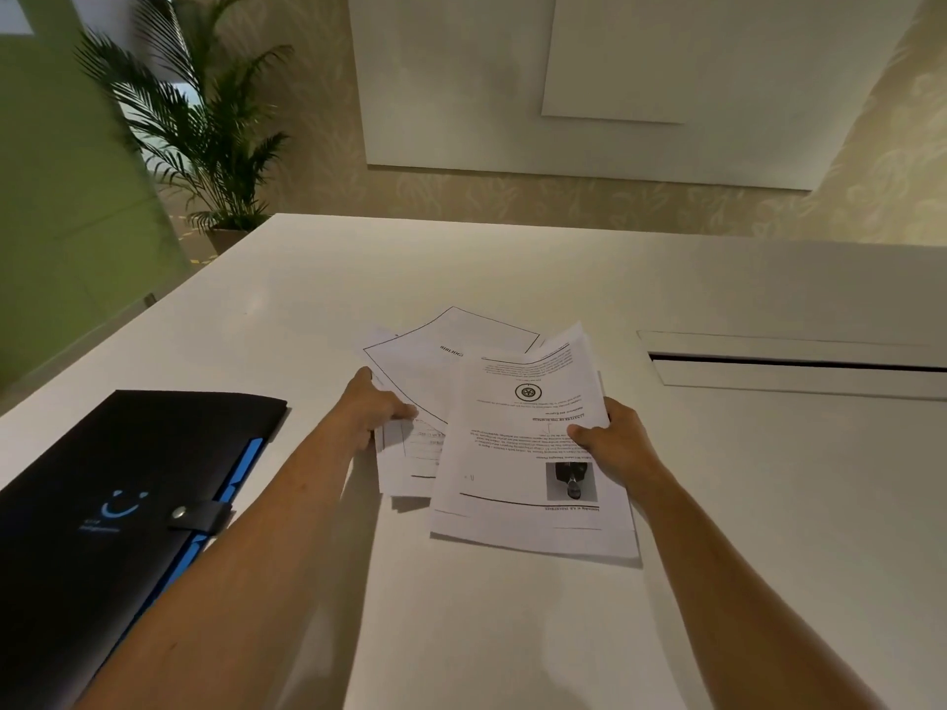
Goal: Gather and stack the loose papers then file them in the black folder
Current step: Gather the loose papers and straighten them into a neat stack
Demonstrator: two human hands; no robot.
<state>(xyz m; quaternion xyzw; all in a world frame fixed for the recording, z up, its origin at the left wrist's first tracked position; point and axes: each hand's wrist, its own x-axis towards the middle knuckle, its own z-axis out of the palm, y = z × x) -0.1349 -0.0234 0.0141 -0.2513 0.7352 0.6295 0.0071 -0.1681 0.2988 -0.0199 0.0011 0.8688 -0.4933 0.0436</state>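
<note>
Gathering from the head view, your left hand (376, 409) pinches the fanned loose papers (517, 443) just right of the black folder (118, 479), while your right hand (612, 443) pinches the top sheet's edge. Square them on the desk (512, 632) before opening the closed folder.

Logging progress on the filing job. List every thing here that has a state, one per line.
Papers: loose, fanned out and overlapping, not yet squared.
Folder: shut, strap snapped, flat on the table.
Left hand: gripping the left sheets.
Right hand: pinching the top sheet's right edge.
Table slot: open.
</note>
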